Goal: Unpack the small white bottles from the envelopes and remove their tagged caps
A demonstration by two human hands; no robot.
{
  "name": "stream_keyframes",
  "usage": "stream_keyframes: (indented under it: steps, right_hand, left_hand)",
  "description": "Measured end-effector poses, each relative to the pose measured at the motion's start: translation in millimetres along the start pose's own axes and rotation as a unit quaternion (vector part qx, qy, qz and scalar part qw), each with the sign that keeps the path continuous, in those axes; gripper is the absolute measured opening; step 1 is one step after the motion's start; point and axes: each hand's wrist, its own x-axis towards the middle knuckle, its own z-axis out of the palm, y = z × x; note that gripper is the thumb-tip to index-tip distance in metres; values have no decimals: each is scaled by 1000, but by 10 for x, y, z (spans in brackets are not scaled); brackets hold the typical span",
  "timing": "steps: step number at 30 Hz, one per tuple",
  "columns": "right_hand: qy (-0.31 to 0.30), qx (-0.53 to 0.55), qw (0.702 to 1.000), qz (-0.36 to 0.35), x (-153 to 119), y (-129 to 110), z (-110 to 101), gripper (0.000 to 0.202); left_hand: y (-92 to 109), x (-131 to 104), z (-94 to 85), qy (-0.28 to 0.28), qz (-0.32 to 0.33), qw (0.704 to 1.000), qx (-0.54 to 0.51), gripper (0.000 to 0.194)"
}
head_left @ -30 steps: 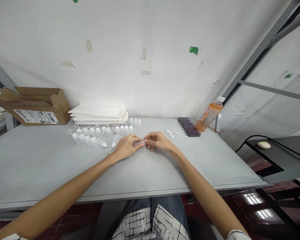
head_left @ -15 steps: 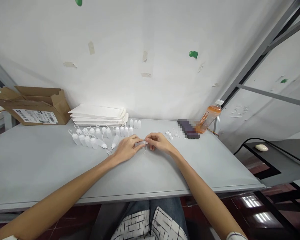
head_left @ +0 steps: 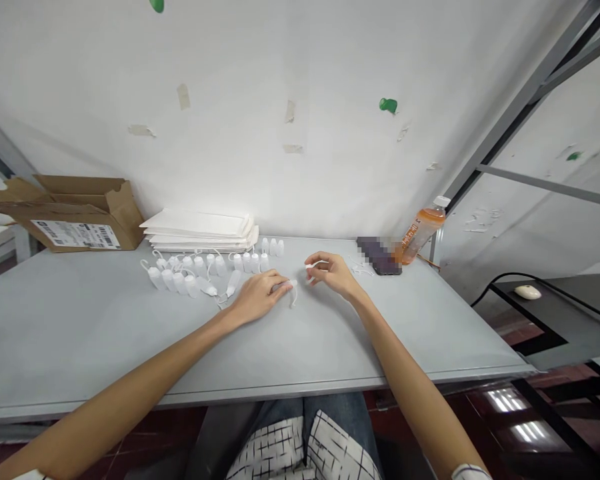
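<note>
My left hand (head_left: 260,293) rests low over the table, its thumb and fingers closed round a small white squeeze bottle (head_left: 293,285). A thin cap strap dangles from that bottle's end, and most of its body is hidden by my fingers. To the right, apart from it, my right hand (head_left: 330,273) pinches a small white cap (head_left: 309,267) between thumb and fingertips. Several similar bottles (head_left: 180,283), many with looped straps, stand or lie left of my left hand. Small white pieces (head_left: 363,268) lie just past my right hand, partly covered by it.
An open cardboard box (head_left: 85,213) stands at the back left beside a stack of white envelopes (head_left: 200,230). At the right, a dark phone (head_left: 380,257) lies near a bottle of orange drink (head_left: 423,230). The grey table (head_left: 300,353) ends at a wall behind.
My right hand has drawn away to the right from the bottle end, and a small white cap now shows in its fingertips. My left hand stays in place with the bottle.
</note>
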Motion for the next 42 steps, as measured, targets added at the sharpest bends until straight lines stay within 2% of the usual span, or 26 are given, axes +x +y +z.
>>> stream_keyframes:
  steps: [2, 5, 8, 10, 14, 20, 28, 38, 42]
  right_hand:
    - [83, -165, 982, -37, 14, 52, -96, 13]
    - [137, -391, 909, -36, 3, 92, -223, 25]
    - [128, -493, 860, 6, -23, 89, -278, 34]
    - [107, -524, 845, 28, -30, 83, -278, 37]
    - [54, -561, 824, 61, -19, 102, -260, 25]
    - [60, -561, 823, 71, 2, 166, -288, 27]
    - [58, -589, 804, 59, 55, 239, -325, 29]
    - [78, -544, 834, 49, 28, 213, -343, 32]
    - [128, -502, 855, 33, -6, 135, -323, 28]
  left_hand:
    - [-1, -5, 9, -1, 2, 1000, 2, 38]
    - [0, -11, 13, -1, 5, 1000, 5, 39]
    - [9, -16, 6, -1, 8, 1000, 8, 41]
    - [14, -18, 0, -2, 12, 1000, 10, 42]
    - [14, -20, 1, -4, 21, 1000, 10, 42]
    - [16, -24, 2, -6, 33, 999, 22, 43]
    - [28, -28, 1, -10, 30, 999, 25, 42]
    - [20, -27, 7, -18, 30, 999, 32, 41]
    - [10, -32, 14, -16, 36, 999, 31, 41]
